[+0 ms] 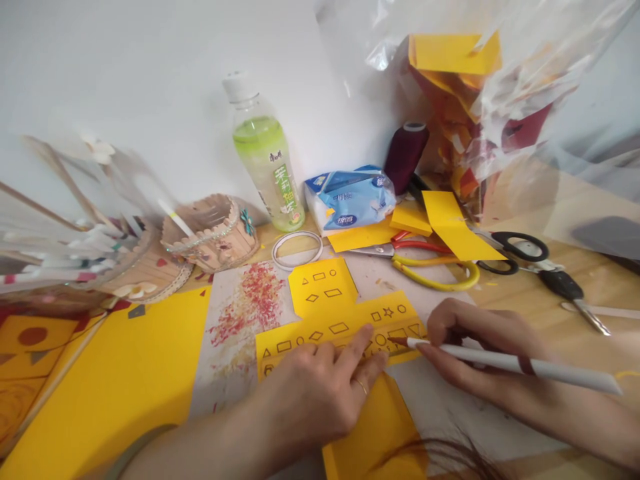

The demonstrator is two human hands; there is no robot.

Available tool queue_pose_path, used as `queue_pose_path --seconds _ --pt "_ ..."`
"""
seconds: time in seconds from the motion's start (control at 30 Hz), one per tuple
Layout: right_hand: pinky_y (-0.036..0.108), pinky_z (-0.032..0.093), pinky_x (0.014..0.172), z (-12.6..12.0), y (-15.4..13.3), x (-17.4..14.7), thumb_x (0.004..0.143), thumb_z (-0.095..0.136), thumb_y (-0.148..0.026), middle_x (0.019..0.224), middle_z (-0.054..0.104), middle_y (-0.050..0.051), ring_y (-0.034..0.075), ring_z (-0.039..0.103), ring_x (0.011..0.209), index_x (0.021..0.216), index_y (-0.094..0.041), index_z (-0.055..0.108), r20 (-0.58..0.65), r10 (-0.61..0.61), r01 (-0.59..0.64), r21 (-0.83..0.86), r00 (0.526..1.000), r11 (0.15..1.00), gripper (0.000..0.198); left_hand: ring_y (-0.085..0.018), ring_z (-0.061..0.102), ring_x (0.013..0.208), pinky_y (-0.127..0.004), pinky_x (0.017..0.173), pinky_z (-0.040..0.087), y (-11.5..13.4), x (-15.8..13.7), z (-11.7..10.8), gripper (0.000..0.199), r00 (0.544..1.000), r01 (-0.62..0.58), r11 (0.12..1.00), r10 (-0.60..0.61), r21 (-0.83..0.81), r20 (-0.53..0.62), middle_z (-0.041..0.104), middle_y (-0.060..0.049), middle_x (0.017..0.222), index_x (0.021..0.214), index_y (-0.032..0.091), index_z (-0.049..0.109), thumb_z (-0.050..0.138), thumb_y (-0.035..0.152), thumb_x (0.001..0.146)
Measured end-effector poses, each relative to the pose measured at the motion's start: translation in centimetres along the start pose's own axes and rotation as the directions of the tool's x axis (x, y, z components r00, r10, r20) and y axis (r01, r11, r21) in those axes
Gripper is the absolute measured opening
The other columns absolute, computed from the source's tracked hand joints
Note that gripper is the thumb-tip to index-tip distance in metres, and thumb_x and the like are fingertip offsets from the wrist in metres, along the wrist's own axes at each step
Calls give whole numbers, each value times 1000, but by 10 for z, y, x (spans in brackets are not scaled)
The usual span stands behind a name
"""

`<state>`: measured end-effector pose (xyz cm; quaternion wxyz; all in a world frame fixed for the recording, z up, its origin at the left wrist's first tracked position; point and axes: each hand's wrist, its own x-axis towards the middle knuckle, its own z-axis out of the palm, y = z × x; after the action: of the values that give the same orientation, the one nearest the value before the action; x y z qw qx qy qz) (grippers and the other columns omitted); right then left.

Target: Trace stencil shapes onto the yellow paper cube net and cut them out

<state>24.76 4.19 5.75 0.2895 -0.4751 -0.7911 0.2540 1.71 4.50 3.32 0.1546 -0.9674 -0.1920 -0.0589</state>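
My left hand [325, 383] lies with fingers stretched out, pressing a see-through stencil ruler [399, 334] onto a cut yellow card [295, 331]. Small outlines run along that card: triangle, rectangles, circles, diamond and star. In my right hand [475, 340] a white marker [575, 375] with a brown tip is pinched between the fingers. Its tip meets the stencil near a cut-out, just right of my left fingertips. Behind, a yellow flap [325, 283] bears more drawn shapes. Part of the ruler is hidden under my left hand.
Orange-and-yellow-handled scissors [435, 267], black-handled scissors [520, 248] and a key [570, 290] lie behind my right hand. A drink bottle [267, 167], tissue pack [350, 199], tape ring [297, 250] and pen baskets [213, 233] line the back. Yellow sheet [130, 387] at left.
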Motion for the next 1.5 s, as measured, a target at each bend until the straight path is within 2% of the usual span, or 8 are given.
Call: queue_pose_path --seconds 0.4,0.83,0.97,1.07,1.13,1.33,1.43,1.5 --pt "20 35 32 10 0 9 87 49 -28 47 52 -5 9 46 37 62 -24 47 65 -64 63 13 996 998 26 -12 62 56 -22 40 45 1 -1 3 34 1000 15 1000 -14 -16 17 60 -14 125 125 18 59 44 17 94" --pt "19 40 37 -1 0 25 87 51 -21 55 56 -4 9 52 43 69 -23 53 222 -146 151 -5 964 989 18 -12 61 54 -23 39 45 1 -1 3 37 998 46 998 -48 -35 -36 62 -12 122 121 20 62 36 15 96" --pt "20 34 38 -1 -5 29 87 48 -20 52 51 -5 8 45 42 64 -22 46 237 -175 193 -58 956 979 23 -12 61 55 -23 39 44 1 -1 3 35 1000 30 999 -30 -40 -7 60 -13 125 122 18 61 39 15 95" --pt "22 31 42 -1 -11 34 89 45 -23 54 52 -3 9 45 45 64 -22 43 357 -162 215 -115 920 970 25 -13 62 57 -24 40 45 1 -3 3 35 1000 28 999 -28 -42 -10 61 -13 123 122 17 60 41 14 93" --pt "24 30 45 -2 -16 39 88 45 -20 59 56 -1 11 49 49 67 -21 46 467 -104 214 -189 878 958 21 -13 62 57 -25 40 45 2 -4 4 34 999 38 998 -39 -47 -22 64 -12 119 120 17 62 43 13 92" --pt "24 22 46 3 -31 63 78 55 -14 56 51 -2 11 45 49 68 -20 51 621 18 259 -352 784 900 12 -13 60 55 -27 39 41 2 -5 5 32 998 58 997 -59 -57 -17 67 -8 111 117 17 62 47 13 90" --pt "24 22 45 2 -37 78 76 56 -15 50 43 -5 9 38 44 61 -20 47 665 73 234 -361 743 903 18 -13 60 56 -26 39 39 1 -5 3 31 998 56 997 -55 -55 17 68 -7 108 119 19 62 47 15 92" --pt "23 23 43 0 -37 86 77 55 -17 49 40 -7 8 34 44 59 -20 45 691 73 191 -297 720 936 21 -13 61 57 -26 40 40 0 -4 0 33 998 47 998 -44 -52 52 68 -7 108 122 19 60 46 14 92"
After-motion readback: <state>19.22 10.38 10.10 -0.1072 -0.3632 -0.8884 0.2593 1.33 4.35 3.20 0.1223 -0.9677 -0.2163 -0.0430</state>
